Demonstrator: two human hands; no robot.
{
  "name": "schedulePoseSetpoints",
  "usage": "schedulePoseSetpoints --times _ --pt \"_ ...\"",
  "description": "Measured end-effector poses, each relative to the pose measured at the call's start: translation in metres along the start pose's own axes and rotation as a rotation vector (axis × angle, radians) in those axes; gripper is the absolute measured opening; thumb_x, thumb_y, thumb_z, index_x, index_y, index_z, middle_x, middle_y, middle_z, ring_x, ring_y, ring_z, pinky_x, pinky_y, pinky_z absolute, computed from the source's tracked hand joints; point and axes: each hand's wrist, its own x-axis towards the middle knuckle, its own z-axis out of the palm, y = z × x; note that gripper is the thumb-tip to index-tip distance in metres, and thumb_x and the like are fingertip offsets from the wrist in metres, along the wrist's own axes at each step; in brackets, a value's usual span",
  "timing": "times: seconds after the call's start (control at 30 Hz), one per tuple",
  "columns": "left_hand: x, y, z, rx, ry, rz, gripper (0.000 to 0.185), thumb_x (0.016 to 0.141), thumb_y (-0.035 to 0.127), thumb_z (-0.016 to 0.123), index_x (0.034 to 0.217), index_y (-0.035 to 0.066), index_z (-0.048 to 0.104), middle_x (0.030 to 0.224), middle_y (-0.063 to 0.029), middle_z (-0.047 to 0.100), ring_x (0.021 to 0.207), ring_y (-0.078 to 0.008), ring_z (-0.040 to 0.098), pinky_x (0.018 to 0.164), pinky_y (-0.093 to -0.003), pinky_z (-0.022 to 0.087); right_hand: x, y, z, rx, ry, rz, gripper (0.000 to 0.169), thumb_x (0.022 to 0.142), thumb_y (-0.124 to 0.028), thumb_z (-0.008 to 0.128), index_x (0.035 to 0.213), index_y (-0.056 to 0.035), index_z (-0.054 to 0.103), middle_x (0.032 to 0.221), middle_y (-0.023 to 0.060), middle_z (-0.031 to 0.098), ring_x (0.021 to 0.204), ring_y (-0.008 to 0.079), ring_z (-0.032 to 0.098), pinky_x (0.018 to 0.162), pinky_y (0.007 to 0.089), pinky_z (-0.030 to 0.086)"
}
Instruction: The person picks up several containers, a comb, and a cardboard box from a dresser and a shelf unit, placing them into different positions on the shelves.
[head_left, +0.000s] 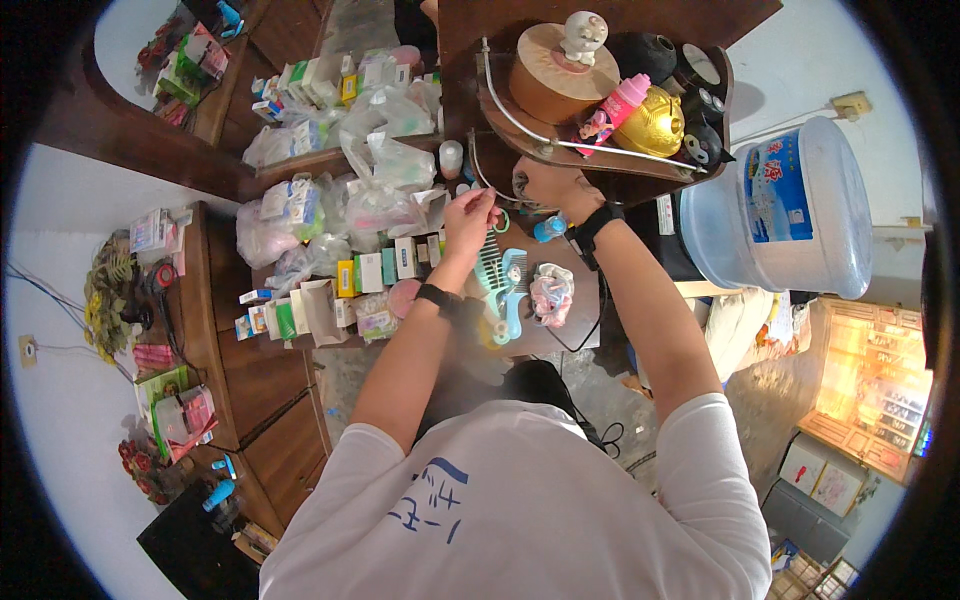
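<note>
My left hand (471, 217) is over the table beside the green handle of what looks like a pair of scissors (502, 219); whether the fingers hold anything is unclear. Reaching under the wooden corner shelf, my right hand (551, 184) is partly covered by it, near a small clear object at its fingers that I cannot identify. A bottle with a blue cap (550, 228) lies beside the right wrist. Below the hands lie a pale green wide-toothed comb (490, 277), a light blue comb (514, 300) and a pink and white scrunchie (552, 294).
Medicine boxes (369, 273) and plastic bags (382, 206) crowd the table's left side, before a mirror. The corner shelf (525, 135) with a metal rail overhangs the right hand, bearing a round box (555, 82) and a gold ornament (651, 124). A large water bottle (780, 206) stands right.
</note>
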Motion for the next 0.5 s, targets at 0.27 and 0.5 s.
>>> schedulePoseSetpoints --times 0.27,0.5 --pt "-0.001 -0.002 0.0 -0.005 0.007 -0.011 0.022 0.103 0.017 0.066 0.115 -0.001 0.072 0.084 -0.0015 0.066 0.071 -0.0078 0.058 0.063 -0.023 0.048 0.005 0.002 0.02 0.049 -0.025 0.049 0.033 0.085 -0.009 0.058 0.112 -0.0138 0.075 0.113 0.0156 0.073 0.103 0.0368 0.071 0.086 0.0456 0.057" --pt "-0.004 -0.015 -0.009 0.147 -0.071 0.103 0.027 0.097 0.018 0.076 0.116 -0.001 0.071 0.083 -0.003 0.07 0.07 -0.0087 0.062 0.061 -0.0237 0.049 -0.022 0.036 0.005 -0.011 0.059 0.071 0.032 0.086 -0.012 0.057 0.113 -0.0129 0.073 0.11 0.018 0.074 0.1 0.038 0.071 0.084 0.0472 0.057"
